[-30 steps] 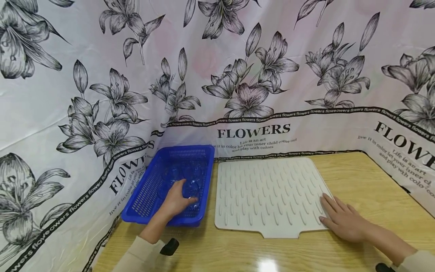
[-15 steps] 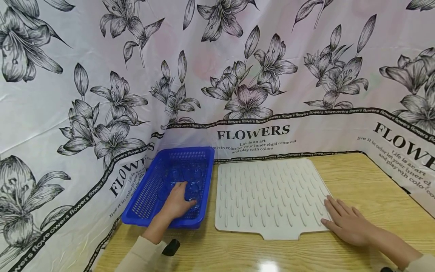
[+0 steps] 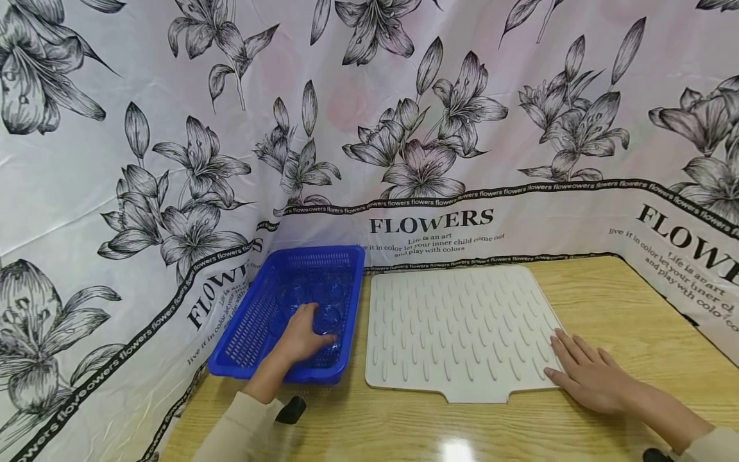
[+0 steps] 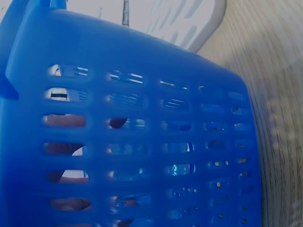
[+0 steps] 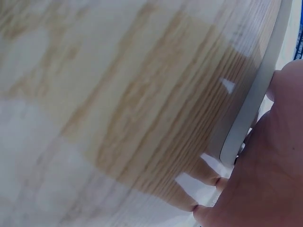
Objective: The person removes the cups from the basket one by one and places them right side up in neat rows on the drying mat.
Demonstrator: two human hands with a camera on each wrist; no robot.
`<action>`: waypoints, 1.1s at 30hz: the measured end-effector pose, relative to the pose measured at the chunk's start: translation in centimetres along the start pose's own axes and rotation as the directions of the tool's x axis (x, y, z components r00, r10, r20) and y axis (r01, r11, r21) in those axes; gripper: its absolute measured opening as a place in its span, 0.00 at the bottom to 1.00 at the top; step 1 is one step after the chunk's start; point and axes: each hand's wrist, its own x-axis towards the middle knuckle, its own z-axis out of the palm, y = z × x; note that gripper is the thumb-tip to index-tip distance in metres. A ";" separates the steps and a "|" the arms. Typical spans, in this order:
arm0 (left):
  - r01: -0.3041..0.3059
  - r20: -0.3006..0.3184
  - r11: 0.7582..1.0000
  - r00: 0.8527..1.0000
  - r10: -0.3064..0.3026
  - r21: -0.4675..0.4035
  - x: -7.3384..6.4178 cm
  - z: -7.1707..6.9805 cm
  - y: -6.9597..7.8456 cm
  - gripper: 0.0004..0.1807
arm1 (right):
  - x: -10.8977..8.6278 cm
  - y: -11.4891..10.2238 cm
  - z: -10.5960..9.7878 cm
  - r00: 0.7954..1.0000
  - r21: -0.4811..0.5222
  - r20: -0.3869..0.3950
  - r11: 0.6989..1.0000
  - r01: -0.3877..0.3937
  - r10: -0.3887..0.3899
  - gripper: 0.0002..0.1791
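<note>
My left hand (image 3: pixel 300 337) reaches down into a blue slotted plastic basket (image 3: pixel 233 372), thumb and forefinger spread apart. Several clear, rounded vessels, perhaps glasses (image 3: pixel 328 316), lie inside, close to that hand; whether it grips one cannot be made out. In the left wrist view the basket's wall (image 4: pixel 142 52) covers most of the hand, with bits of skin showing through the slots. My right hand (image 3: pixel 594 378) lies with straight fingers against the right edge of a white ridged draining board (image 3: pixel 456 333). The right wrist view shows the same hand (image 5: pixel 265 165) beside the board's edge (image 5: pixel 255 94).
Basket and board stand side by side on a wood-grain table (image 3: pixel 375 430), a narrow gap between them. A white cloth (image 3: pixel 427 244) with printed flowers and lettering hangs behind the table and along both sides. The board has a short tab (image 3: pixel 476 396) at its front.
Over the last second my right hand has shifted slightly to the right along the board's edge. My left hand has stayed in the basket with barely any movement.
</note>
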 end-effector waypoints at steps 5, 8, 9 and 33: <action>0.000 -0.001 1.000 1.000 0.000 -0.020 0.2 -0.1 -0.2 0.46 | 0.1 0.1 0.0 1.000 0.006 0.001 1.000 0.004 -0.004 0.44; -0.008 0.002 1.000 1.000 0.008 -0.025 0.3 -0.1 -0.4 0.45 | 0.0 0.2 0.1 1.000 0.013 0.003 1.000 0.004 -0.004 0.44; -0.011 0.002 1.000 1.000 0.011 -0.028 0.4 -0.1 -0.4 0.45 | 0.0 0.2 0.1 1.000 0.016 0.004 1.000 0.001 -0.001 0.44; -0.013 -0.048 0.983 0.999 0.004 -0.185 0.4 -0.9 -1.0 0.45 | 0.2 -0.2 -0.2 1.000 -0.010 -0.005 1.000 0.008 -0.008 0.43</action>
